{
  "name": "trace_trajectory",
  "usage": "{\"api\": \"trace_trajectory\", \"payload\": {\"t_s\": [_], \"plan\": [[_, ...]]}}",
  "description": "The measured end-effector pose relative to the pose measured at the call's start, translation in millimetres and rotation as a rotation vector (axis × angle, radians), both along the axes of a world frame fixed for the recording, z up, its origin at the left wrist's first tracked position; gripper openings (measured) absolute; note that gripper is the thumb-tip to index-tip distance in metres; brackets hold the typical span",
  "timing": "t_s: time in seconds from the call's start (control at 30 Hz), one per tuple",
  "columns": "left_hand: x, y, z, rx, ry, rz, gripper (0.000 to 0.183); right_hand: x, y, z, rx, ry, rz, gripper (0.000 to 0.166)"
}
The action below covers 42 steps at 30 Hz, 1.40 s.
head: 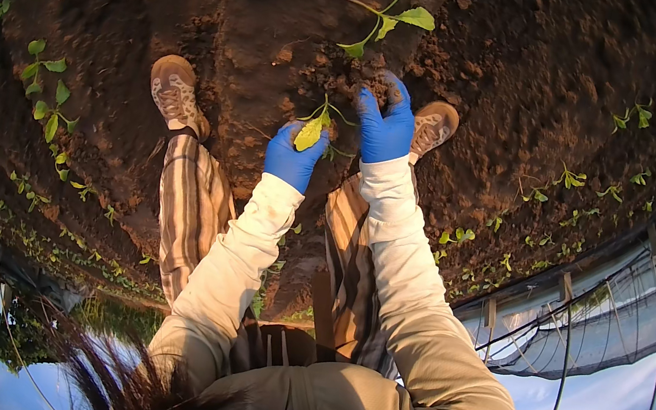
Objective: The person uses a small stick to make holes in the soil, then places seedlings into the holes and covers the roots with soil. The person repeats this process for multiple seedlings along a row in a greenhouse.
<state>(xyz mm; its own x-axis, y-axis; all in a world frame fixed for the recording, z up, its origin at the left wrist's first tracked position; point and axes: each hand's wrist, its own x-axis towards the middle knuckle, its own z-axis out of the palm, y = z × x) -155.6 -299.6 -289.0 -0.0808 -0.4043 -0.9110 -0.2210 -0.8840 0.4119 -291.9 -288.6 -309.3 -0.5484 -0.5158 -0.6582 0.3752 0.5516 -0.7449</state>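
Note:
My left hand [292, 157], in a blue glove, is curled around a small leafy seedling [311, 133]. One yellow-green leaf lies between thumb and fingers, and thin stems spread beyond them. Just right of it, my right hand [384, 125], also gloved in blue, has its soil-covered fingertips in loose crumbly soil [379, 87]. Its thumb and forefinger are apart with dirt between them; whether they grip a clump is unclear. Farther ahead, another seedling [386, 18] with a long pale stem and several green leaves lies on the dark soil bed [267, 21].
My shoes [173, 92] stand either side of the raised strip. Rows of young plants grow at left [44, 67] and right [570, 178]. A hooped structure with sheeting [600, 312] borders the plot at lower right.

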Motion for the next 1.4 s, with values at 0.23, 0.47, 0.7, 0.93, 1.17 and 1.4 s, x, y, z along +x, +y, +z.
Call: {"api": "trace_trajectory", "payload": {"t_s": [0.23,0.47,0.7,0.93,1.17,1.4], "plan": [[-2.2,-23.3,9.6,0.086,0.088,0.125,0.026,-2.0,23.7,9.2,0.156,-0.043,0.084,0.041],[-1.0,-38.4,9.8,0.103,0.133,0.073,0.026,12.9,32.4,10.4,0.134,-0.395,-0.289,0.045],[-4.1,-59.8,15.3,0.076,0.088,-0.129,0.027,45.5,21.0,49.6,0.019,-0.648,-0.623,0.049],[-0.8,-71.7,12.0,0.040,0.055,-0.301,0.027,76.5,14.8,38.3,0.261,-0.469,-0.708,0.047],[-9.0,-82.7,19.3,0.143,0.019,-0.328,0.025,96.9,9.6,35.5,0.036,-0.594,-0.713,0.051],[-4.4,-70.8,21.5,-0.232,0.035,-0.566,0.029,67.0,41.8,40.8,0.220,-0.445,-0.348,0.047]]}}
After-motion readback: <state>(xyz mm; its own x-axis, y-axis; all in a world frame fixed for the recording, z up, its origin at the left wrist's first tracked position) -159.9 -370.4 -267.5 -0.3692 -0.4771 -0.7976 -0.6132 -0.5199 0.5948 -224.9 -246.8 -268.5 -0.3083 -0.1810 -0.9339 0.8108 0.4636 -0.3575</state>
